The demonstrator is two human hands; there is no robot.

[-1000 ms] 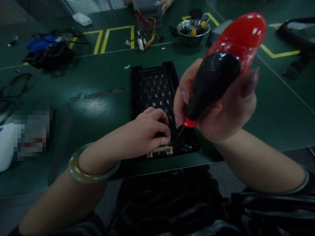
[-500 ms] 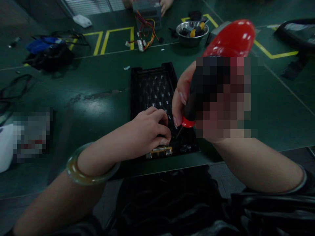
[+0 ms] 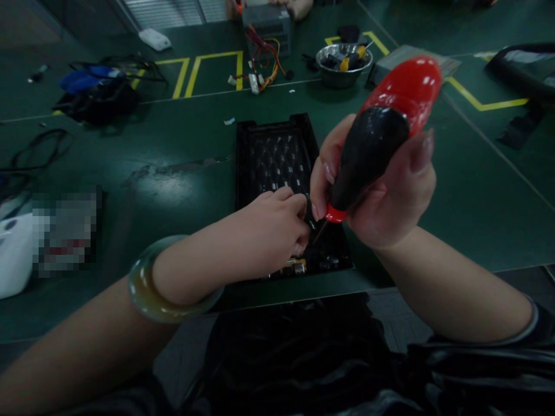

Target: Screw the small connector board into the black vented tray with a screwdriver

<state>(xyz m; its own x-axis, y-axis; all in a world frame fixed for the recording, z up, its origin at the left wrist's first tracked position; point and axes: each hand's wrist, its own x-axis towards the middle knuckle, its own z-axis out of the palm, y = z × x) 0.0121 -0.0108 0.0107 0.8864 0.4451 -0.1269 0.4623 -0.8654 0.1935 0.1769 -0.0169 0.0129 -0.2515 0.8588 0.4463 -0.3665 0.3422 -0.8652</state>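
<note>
A black plastic panel [image 3: 277, 156] with rows of slots lies on the green table close to its front edge. At its near end sits a small circuit board [image 3: 295, 267] with metal ports, partly covered by my left hand [image 3: 277, 228]. That hand has its fingers curled down against the panel beside the board; what the fingertips pinch, if anything, is hidden. My right hand [image 3: 385, 190] grips a red and black screwdriver [image 3: 373, 150], tilted with its thin shaft pointing down toward the panel near my left fingers. Whether the tip touches anything cannot be made out.
Across the table a person's hands [image 3: 299, 8] hold a grey power supply [image 3: 267, 29] with coloured cables. A metal bowl [image 3: 340, 76] of tools and a flat grey box [image 3: 416, 60] stand at the back right. Black and blue cables [image 3: 93, 86] lie at left, above a white object [image 3: 17, 254].
My left hand has shifted slightly right and now covers more of the circuit board. My right hand still holds the screwdriver, its handle a little lower in view. The whole view has shifted slightly.
</note>
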